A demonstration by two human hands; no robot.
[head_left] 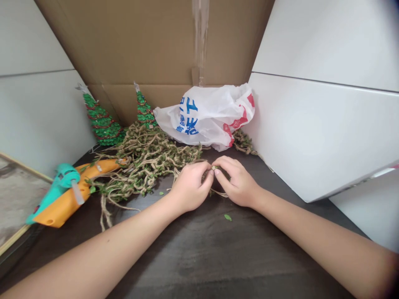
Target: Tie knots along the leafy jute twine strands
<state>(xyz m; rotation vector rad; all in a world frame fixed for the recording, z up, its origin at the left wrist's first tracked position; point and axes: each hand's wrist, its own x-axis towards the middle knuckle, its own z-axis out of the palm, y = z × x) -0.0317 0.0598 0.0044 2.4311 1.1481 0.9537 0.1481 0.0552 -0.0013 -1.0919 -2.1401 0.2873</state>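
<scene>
— Twine (225,172), head view: why short of the tabletop's (199,253) far edge?
— Left hand (190,185) and right hand (237,181) pinch it between fingertips, probably for control; the leafy heap (146,155) (a tangle) lies toward the far left corner, likely within reach.

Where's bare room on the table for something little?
The biggest bare patch of table is between left forearm and right forearm, nearer than the loose leaf. A bare strip lies between right forearm and white panel. Leafy rope, bag and glue gun crowd the back and left.
</scene>
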